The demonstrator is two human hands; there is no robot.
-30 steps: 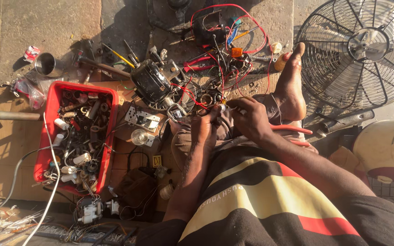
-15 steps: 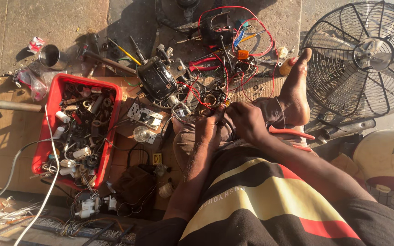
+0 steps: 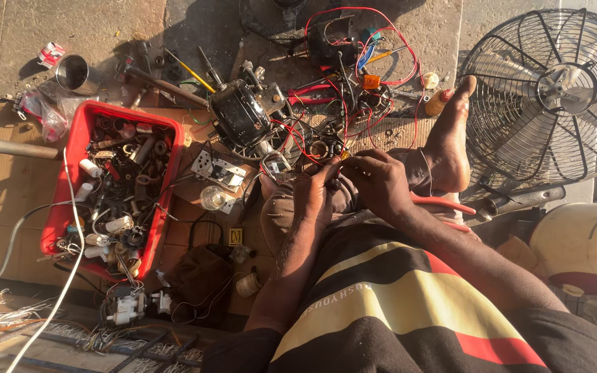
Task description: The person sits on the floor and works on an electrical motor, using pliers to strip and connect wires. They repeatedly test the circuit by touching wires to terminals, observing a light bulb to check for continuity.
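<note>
- Red tray (image 3: 167, 131) of small parts at far left, on cardboard (image 3: 1, 207)
- Motor (image 3: 240, 114) just right of tray, red wires (image 3: 298, 135) trailing toward lap
- Left hand (image 3: 314, 197) and right hand (image 3: 379, 183) meet over knee, fingers pinched on wire ends; exact grip unclear
- Bare foot (image 3: 450, 141) right of hands
- Fan (image 3: 554, 90) at far right

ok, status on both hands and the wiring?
Left hand and right hand together, pinching a small part among the red wires; part itself too small to tell. Fan motor just beyond, untouched.
</note>
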